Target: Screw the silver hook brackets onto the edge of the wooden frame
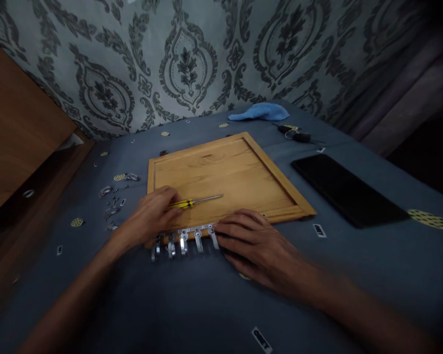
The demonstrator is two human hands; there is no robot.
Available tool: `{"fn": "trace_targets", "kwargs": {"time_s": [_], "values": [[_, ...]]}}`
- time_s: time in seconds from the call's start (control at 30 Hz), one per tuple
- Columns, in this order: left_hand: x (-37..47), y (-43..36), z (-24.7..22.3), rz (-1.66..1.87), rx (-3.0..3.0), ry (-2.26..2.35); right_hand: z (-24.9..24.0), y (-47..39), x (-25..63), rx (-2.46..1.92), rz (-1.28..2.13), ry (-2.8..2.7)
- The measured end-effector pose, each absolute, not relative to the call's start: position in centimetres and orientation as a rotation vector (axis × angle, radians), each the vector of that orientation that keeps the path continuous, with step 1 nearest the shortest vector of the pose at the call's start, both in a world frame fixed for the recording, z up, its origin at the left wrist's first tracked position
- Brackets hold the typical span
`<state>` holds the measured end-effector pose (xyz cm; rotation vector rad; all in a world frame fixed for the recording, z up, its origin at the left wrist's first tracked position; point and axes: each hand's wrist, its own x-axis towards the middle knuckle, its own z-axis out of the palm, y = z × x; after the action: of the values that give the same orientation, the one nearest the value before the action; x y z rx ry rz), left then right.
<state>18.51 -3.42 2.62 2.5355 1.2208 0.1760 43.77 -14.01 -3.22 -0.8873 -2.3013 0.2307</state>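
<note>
A framed wooden panel (pixel 210 172) lies flat on the dark blue cloth. A metal rack with several curved hooks (pixel 198 240) runs along the panel's near edge. At the left, my left hand (pixel 157 211) rests over the panel with its fingers closed round the yellow handle of a screwdriver (pixel 186 203), whose shaft points right across the wood. My right hand (pixel 253 241) touches the right end of the hooked rack, fingers bent together over the near edge. Whatever lies under its fingertips is hidden.
Small metal hooks and screws (pixel 112 210) lie left of the panel. A black flat device (pixel 347 189) is at the right, with black-handled keys (pixel 295 133) and a blue cloth (pixel 260 112) behind. Patterned fabric (pixel 188 64) rises at the back; a wooden cabinet (pixel 18 123) stands left.
</note>
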Motion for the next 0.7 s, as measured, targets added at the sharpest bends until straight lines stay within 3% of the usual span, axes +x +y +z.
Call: {"fn": "trace_targets", "kwargs": {"time_s": [0.37,0.7], "values": [[19.5,-7.8,7.8,1.166,2.096,1.099,-3.2,-14.2,43.9,-0.92,0.329,-2.328],[20.5,-9.4,7.1,0.91,2.524,1.021,-3.4,-14.1,44.1,-0.899,0.357,-2.349]]}}
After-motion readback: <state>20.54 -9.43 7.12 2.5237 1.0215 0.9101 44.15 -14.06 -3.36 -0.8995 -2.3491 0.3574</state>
